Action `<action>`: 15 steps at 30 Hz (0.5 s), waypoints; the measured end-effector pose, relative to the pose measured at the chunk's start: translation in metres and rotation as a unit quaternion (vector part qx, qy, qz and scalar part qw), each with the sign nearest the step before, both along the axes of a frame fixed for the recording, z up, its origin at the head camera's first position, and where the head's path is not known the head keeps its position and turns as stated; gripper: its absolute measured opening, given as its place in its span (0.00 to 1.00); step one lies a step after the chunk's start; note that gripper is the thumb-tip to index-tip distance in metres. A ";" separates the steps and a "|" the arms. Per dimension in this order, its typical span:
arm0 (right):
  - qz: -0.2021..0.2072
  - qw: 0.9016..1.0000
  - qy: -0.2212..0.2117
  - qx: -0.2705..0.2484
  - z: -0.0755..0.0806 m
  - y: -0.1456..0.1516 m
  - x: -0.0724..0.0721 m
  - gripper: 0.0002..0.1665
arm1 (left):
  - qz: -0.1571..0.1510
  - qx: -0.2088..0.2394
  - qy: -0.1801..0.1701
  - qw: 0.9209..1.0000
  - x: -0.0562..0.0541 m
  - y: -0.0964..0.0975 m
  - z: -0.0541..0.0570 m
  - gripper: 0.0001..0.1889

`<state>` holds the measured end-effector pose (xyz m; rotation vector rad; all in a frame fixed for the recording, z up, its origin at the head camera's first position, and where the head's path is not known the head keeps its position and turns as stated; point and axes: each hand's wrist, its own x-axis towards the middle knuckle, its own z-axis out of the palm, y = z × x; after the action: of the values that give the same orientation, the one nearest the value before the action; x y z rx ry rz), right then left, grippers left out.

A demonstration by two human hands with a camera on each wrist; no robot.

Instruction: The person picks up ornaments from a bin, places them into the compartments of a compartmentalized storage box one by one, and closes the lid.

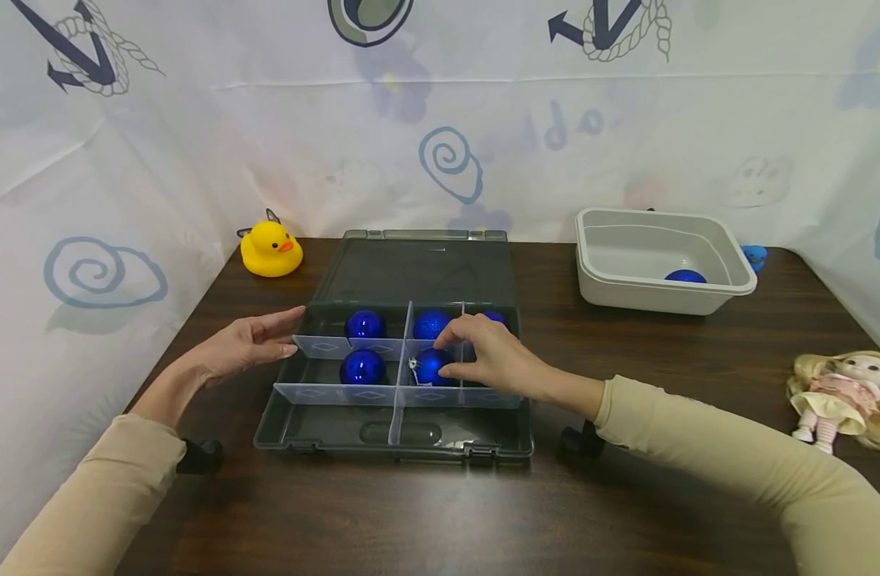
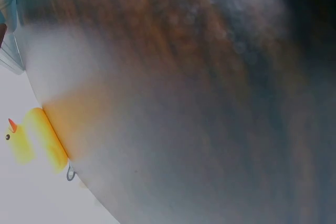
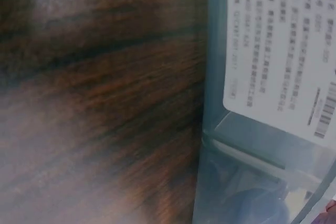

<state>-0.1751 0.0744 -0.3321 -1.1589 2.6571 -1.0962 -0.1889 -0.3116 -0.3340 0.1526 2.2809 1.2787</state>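
Note:
A dark translucent plastic box (image 1: 318, 424) lies open, its inside split by clear dividers (image 1: 339, 394). My right hand (image 1: 499, 356) holds a blue Christmas ball (image 1: 430, 368) between thumb and fingers, in the middle row right of the long divider; its silver cap faces left. Four fingers' worth of detail behind is hidden. Other blue balls sit in the box: one glossy ball (image 1: 365, 324) at back left, another (image 1: 363, 367) in front of it, a glittery ball (image 1: 431, 324) behind my right hand, and one (image 1: 494, 318) partly covered by it. My left hand (image 1: 249, 346), fingers extended, is at the box's left edge.
A pale grey tub (image 1: 649, 298) at back right has a blue ball (image 1: 686, 276) in it, with a small blue toy (image 1: 754, 256) beside it. A yellow rubber duck (image 1: 269, 250) stands at back left, a doll (image 1: 839, 396) lies at far right.

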 end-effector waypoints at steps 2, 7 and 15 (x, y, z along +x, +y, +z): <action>0.002 1.000 0.001 0.001 0.000 0.000 0.000 0.17 | 0.000 0.002 0.001 1.000 0.000 0.000 0.000 0.42; 0.006 1.000 -0.009 -0.012 -0.001 0.002 -0.001 0.19 | 0.001 -0.004 -0.004 1.000 0.001 0.000 -0.001 0.42; -0.013 0.992 -0.034 -0.119 0.008 0.021 -0.013 0.19 | -0.001 -0.004 0.005 1.000 0.001 0.000 -0.001 0.42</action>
<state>-0.1880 0.0951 -0.3243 -1.1012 2.5505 -1.4621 -0.1881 -0.3112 -0.3351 0.1592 2.2926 1.2705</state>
